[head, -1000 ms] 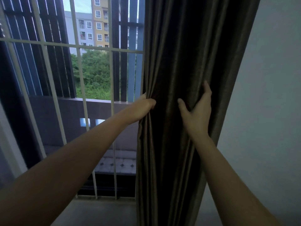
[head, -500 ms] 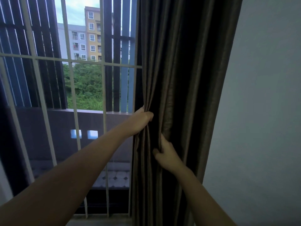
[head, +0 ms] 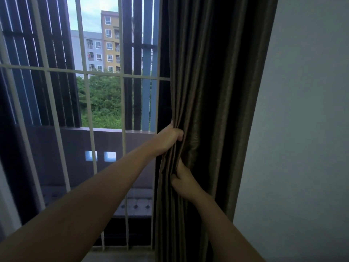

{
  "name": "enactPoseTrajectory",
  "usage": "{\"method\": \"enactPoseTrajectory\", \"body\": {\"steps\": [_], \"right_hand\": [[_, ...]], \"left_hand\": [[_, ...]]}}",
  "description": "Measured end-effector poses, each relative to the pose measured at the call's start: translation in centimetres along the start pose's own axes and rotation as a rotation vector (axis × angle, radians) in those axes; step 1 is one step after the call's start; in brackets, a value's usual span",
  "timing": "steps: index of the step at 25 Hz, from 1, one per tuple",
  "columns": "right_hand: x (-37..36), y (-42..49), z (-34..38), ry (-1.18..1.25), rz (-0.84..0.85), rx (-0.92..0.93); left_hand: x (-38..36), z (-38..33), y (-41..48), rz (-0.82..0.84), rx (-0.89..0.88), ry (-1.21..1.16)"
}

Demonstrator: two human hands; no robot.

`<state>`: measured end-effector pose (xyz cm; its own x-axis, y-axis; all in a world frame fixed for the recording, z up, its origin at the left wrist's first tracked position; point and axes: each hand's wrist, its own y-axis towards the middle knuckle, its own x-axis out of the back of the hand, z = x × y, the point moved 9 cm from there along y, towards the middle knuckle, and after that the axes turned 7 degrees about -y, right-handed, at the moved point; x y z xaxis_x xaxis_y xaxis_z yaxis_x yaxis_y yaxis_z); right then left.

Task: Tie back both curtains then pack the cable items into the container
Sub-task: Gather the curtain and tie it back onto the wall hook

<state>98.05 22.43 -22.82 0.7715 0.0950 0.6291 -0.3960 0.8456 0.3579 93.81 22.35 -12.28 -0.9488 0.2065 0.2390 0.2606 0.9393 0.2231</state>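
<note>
We are on the first part of the task, gathering the curtain [head: 211, 91] that hangs at the right side of the window, between the white window grille [head: 122, 76] and the grey wall [head: 302, 129]. Our left hand [head: 168, 138] has its grip closed on the curtain's leading edge, fingers curled round a bunch of folds at about the level of the balcony rail [head: 105, 130] outside. Our right hand [head: 184, 181] sits just below it, its grip closed on the same folds, fingers tucked into the cloth. The fabric is drawn into tight pleats at the two hands and hangs looser above them and towards the wall. No tie-back, cord or hook shows, so we cannot tell what will hold the bundle. We judge that the next move calls for sweeping the rest of the width into one bunch, holding it with one hand, and freeing the other to find a tie and loop it round. The second curtain, the cable items and the container are out of view, so most of the task looks undone.
</note>
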Motion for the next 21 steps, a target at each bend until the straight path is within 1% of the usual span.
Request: {"method": "enactPoseTrajectory", "body": {"steps": [2,4,5,6,7,8,9,10,11,12,14,16,17,20,21], "right_hand": [[-0.8,-0.5,0.4,0.02,0.046,-0.008],[-1.3,-1.6,1.1,0.048,0.105,0.037],[-1.1,-2.1,1.2,0.014,0.095,0.053],[0.1,-2.5,1.2,-0.083,-0.01,0.072],[2.4,-3.0,1.6,-0.217,-0.218,0.11],[5.2,-3.9,2.4,-0.311,-0.481,0.153],[8.0,-5.0,3.3,-0.324,-0.743,0.187],[10.4,-5.6,4.1,-0.289,-0.941,0.208],[12.3,-5.6,4.9,-0.236,-1.042,0.206],[14.0,-4.7,5.6,-0.185,-1.056,0.168],[15.7,-1.6,5.3,-0.09,-0.935,0.02],[14.9,0.4,3.6,-0.085,-0.75,-0.114],[13.5,0.8,2.4,-0.11,-0.634,-0.133],[6.4,-0.2,-1.1,-0.114,-0.239,-0.09],[4.6,-1.0,-1.4,-0.115,-0.174,-0.068]], "left_hand": [[-0.3,-0.1,0.5,0.004,-0.054,0.119],[0.2,-0.4,0.8,-0.071,-0.126,0.261],[0.5,-0.4,1.0,-0.1,-0.153,0.287],[0.7,-0.2,1.0,-0.109,-0.146,0.276],[1.1,0.0,1.1,-0.114,-0.135,0.251],[1.5,0.3,1.0,-0.115,-0.117,0.236],[1.8,0.3,1.0,-0.122,-0.117,0.229],[2.0,0.3,1.0,-0.128,-0.116,0.234],[2.1,0.2,1.0,-0.13,-0.124,0.235],[2.1,0.1,0.9,-0.127,-0.124,0.229],[1.9,0.1,1.0,-0.122,-0.12,0.208],[1.8,0.1,1.1,-0.097,-0.108,0.182],[1.6,0.2,1.1,-0.082,-0.104,0.164],[1.2,0.3,1.1,-0.039,-0.088,0.134],[1.2,0.3,1.1,-0.034,-0.081,0.131]]}}
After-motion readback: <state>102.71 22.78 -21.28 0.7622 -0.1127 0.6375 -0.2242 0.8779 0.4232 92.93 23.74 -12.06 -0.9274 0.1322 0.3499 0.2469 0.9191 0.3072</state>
